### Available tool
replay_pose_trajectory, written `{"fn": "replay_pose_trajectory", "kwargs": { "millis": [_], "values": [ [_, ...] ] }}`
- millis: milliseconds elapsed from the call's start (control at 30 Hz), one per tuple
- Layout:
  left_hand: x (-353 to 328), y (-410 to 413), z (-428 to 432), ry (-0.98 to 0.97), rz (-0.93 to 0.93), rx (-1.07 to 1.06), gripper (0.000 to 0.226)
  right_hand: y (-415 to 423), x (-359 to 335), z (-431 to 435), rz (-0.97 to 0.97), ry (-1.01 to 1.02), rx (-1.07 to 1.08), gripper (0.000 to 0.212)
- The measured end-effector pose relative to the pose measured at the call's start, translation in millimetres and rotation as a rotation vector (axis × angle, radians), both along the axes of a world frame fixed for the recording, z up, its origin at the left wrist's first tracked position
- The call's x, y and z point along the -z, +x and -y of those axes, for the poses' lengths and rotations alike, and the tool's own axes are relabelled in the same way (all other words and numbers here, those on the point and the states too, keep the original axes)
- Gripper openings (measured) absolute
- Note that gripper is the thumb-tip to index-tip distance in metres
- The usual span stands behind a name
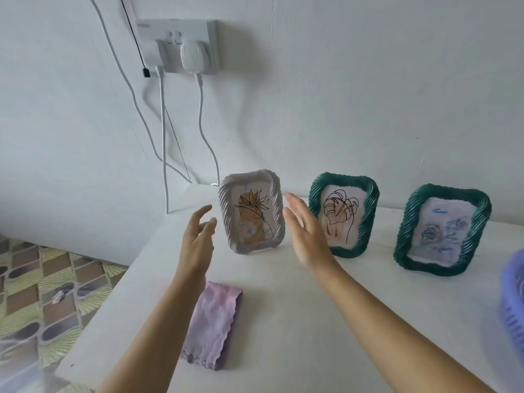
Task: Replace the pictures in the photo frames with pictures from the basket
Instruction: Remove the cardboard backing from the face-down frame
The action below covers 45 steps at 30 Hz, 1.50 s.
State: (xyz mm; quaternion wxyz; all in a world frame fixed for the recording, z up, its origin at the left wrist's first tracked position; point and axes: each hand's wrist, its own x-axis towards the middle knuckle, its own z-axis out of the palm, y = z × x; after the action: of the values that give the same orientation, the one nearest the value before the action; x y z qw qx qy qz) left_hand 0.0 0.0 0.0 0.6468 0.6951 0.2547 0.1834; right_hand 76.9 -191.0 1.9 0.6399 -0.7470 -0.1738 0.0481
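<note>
Hands both raised over white table (pixel 283 350), one on each side of white photo frame (pixel 253 246).

- Left hand (pixel 197 239): fingers spread and loosely curved, nothing held, just left of the white frame and not touching it.
- Right hand (pixel 307 236): fingers straight and close together, palm turned towards the frame, nothing held. A narrow gap showed between it and the frame's right edge. From this view it overlapped the lower left corner of the middle green frame (pixel 344 179); contact there could not be told.
- White frame stood upright, leaning back a little, near the table's far left corner. It held a flower line drawing (pixel 253 214) on a tan patch.
- Middle green frame stood upright beside it, with a leaf line drawing (pixel 340 214).
- Right green frame (pixel 450 192) stood apart from the middle one, holding a faint blue scribbled picture (pixel 439 231); its subject was too blurred to read.
- Purple plastic basket (pixel 513 302) sat at the right edge of view, mostly cut off. Its contents were not visible.
- Folded lilac cloth (pixel 214 321) lay flat on the table under the left forearm, near the front left edge.
- Wall socket (pixel 177 45) above, with two white plugs in it; white cables (pixel 201 114) hung down behind the table.
- Patterned tile floor (pixel 42 293) showed to the left.
</note>
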Motion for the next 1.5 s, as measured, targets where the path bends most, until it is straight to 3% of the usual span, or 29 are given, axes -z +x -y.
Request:
{"fn": "replay_pose_trajectory", "kwargs": {
  "millis": [333, 733, 1100, 1333, 1433, 1500],
  "values": [
    [2, 28, -13, 0.044, -0.016, 0.140, 0.033, 25, -9, -28, -0.110, -0.072, 0.035, 0.047],
    [8, 17, -6, 0.135, 0.002, 0.109, 0.043, 15, -11, -16, -0.104, -0.113, -0.003, 0.039],
    [-35, -33, 20, 0.162, 0.059, 0.312, 0.031, -27, -29, 42, -0.082, 0.026, 0.004, 0.031],
    [-43, -69, 74, 0.126, 0.051, 0.402, 0.022, -58, -27, 91, -0.191, -0.010, -0.031, 0.050],
    [-42, -74, 102, 0.235, 0.017, 0.369, 0.018, -74, -29, 104, -0.175, -0.008, -0.045, 0.063],
    [-40, -75, 120, 0.353, -0.011, 0.340, 0.018, -87, -30, 109, -0.107, -0.012, -0.010, 0.055]
  ]
}}
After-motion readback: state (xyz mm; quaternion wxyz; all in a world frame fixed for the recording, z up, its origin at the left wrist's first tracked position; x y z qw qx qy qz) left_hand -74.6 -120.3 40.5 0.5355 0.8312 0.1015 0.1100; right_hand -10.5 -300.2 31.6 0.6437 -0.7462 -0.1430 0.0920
